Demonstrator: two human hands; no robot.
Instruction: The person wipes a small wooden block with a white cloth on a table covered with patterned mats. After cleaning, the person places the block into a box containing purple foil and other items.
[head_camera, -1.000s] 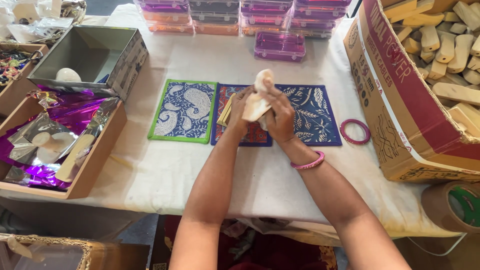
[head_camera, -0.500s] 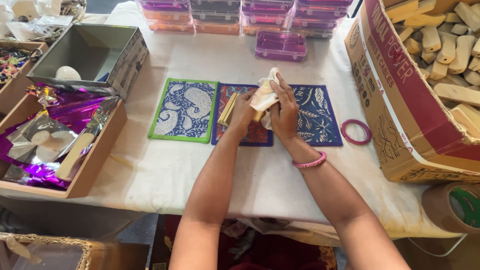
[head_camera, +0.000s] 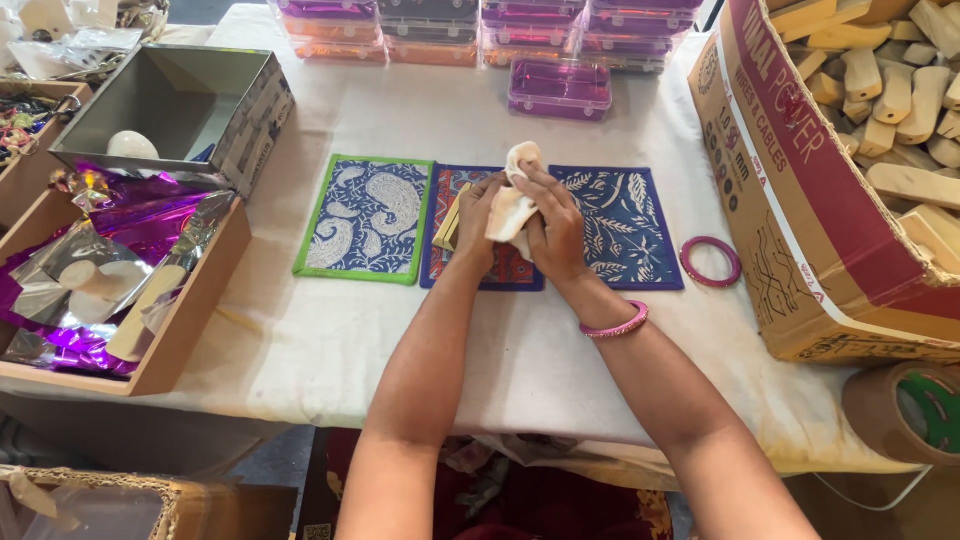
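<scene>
- Left hand (head_camera: 478, 215) grips a wooden block (head_camera: 449, 222) above the red mat (head_camera: 480, 268).
- Right hand (head_camera: 553, 225) presses a cloth (head_camera: 511, 205) against the block.
- Wiping appears underway; blocks in the carton (head_camera: 800, 200) look unprocessed.

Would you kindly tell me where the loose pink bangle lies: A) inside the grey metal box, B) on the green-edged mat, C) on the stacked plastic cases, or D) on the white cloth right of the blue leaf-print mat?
D: the pink bangle lies flat on the white cloth, just right of the blue leaf-print mat.
</scene>
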